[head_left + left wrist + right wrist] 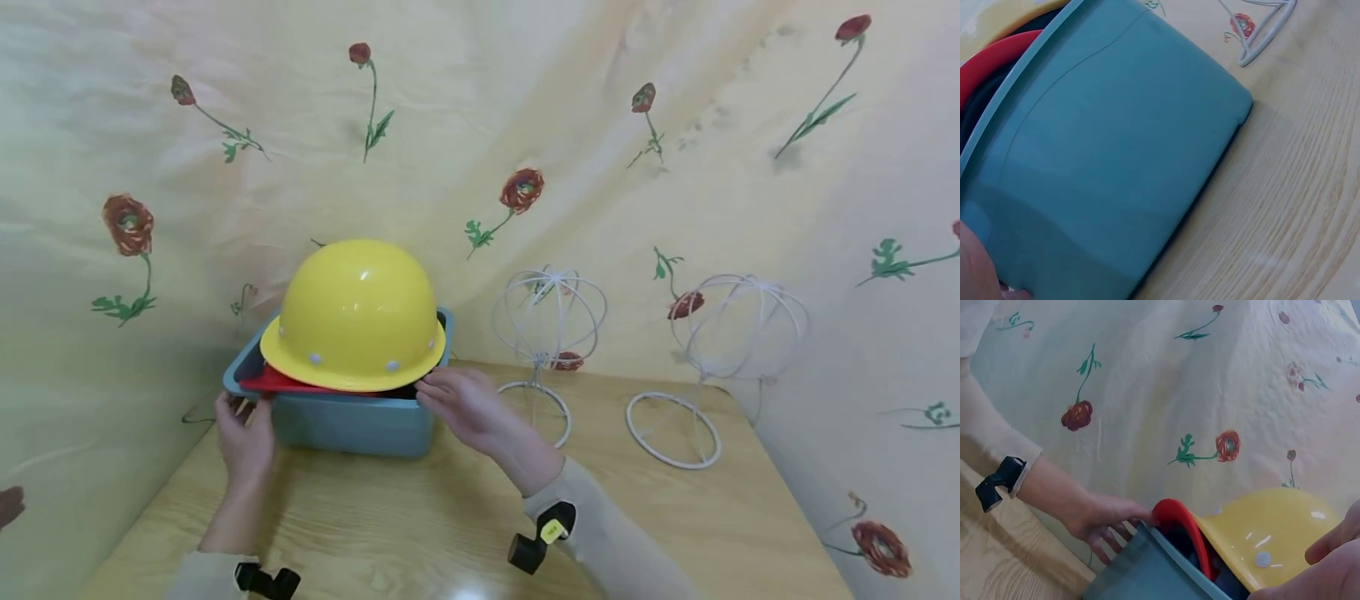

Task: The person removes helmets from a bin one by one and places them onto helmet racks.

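Left hand (243, 437) is bending round the left front corner of a blue bin (352, 427), thumb at the rim and fingers along the outer wall, gripping it. Right hand (465, 408) is reaching to the opposite front corner with fingers fairly straight, clasping nothing; whether they are touching the brim there is unclear. Its pale sleeve (615, 525) is carrying a black device (527, 553) with a yellow tag (552, 531), its marks too small to read. Beneath, a wood-grained table (375, 517) is supporting the smooth-walled, round-cornered bin. Inside, a glossy yellow hard hat (358, 308), domed and dotted with pale studs, is sitting over a red-brimmed item (281, 382), rising above the rim. Rightward, two white wire stands, globe-topped and ring-footed, are standing before creased, poppy-patterned cloth (450, 108).
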Demonstrator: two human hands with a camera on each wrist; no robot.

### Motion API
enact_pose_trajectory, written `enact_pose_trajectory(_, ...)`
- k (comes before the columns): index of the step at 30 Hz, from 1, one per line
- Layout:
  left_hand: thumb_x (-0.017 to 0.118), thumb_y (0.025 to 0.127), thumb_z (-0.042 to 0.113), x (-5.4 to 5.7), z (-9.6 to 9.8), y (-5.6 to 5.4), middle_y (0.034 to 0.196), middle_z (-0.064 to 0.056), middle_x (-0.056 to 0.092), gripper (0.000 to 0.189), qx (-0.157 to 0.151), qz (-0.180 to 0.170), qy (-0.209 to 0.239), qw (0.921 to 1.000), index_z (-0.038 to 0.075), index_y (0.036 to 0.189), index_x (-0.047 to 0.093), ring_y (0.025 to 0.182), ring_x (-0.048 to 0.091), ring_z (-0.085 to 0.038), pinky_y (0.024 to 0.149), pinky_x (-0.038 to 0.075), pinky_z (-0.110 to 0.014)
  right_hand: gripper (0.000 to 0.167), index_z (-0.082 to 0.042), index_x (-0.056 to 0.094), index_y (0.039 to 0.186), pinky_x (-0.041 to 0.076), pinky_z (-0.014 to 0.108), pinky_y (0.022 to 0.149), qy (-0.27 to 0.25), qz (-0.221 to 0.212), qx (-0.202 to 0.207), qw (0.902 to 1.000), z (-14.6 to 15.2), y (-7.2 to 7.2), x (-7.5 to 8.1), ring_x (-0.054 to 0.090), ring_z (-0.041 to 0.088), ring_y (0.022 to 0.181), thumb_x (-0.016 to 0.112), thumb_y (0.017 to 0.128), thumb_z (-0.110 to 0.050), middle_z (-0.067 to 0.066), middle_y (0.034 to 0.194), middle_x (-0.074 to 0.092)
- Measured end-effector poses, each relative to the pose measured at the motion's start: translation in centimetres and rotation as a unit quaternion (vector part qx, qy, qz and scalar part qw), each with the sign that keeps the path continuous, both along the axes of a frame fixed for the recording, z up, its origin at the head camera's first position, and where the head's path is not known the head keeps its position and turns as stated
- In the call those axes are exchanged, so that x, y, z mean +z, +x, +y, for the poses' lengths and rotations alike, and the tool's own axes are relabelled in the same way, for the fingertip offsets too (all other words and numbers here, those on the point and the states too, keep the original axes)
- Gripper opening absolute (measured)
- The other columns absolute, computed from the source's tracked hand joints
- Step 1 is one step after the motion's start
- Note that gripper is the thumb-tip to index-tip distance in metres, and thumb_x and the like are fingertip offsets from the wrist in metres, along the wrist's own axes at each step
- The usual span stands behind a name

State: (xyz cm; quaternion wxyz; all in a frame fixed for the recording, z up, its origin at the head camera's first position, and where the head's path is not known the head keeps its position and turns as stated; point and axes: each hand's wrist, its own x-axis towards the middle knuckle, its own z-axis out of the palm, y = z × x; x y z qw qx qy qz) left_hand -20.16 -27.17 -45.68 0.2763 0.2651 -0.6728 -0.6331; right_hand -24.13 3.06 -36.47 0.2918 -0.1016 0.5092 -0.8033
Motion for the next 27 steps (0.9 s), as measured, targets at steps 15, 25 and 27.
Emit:
enact_pose_trajectory(15, 0.076, 0.098, 0.016, 0.5, -1.5, 0.2, 0.176, -0.005, 0.029, 0.087, -0.011, 0.064, -0.003, 0.9979, 0.024, 0.17, 0.026, 0.163, 0.029, -0.027, 0.137, 0.024, -0.043, 0.045, 0.008, 0.038, 0.156, 0.051, 0.044, 0.12, 0.026, -0.021, -0.096, 0.9948, -4.5, -2.0, 0.5, 0.057, 0.04, 0.142, 0.041, 0.116, -0.014, 0.029, 0.152, 0.053)
enact_pose_trajectory(25, 0.087, 0.089, 0.015, 1.7, -3.6, -0.1, 0.167, -0.016, 0.045, 0.089, -0.057, 0.026, -0.037, 0.9973, 0.019, 0.164, 0.041, 0.152, 0.049, -0.031, 0.121, 0.046, -0.033, 0.041, 0.005, 0.044, 0.153, 0.052, 0.045, 0.119, 0.011, -0.048, -0.106, 0.9932, -5.1, -3.5, -0.1, 0.059, 0.04, 0.139, 0.044, 0.114, -0.01, 0.028, 0.146, 0.057)
enact_pose_trajectory(27, 0.088, 0.088, 0.015, 1.8, -3.9, 0.0, 0.168, -0.016, 0.044, 0.089, -0.059, 0.024, -0.023, 0.9977, 0.019, 0.164, 0.042, 0.152, 0.049, -0.031, 0.119, 0.047, -0.028, 0.041, 0.003, 0.045, 0.153, 0.052, 0.044, 0.12, 0.004, -0.054, -0.099, 0.9936, -5.2, -3.7, -0.2, 0.058, 0.039, 0.14, 0.045, 0.113, -0.008, 0.026, 0.147, 0.057)
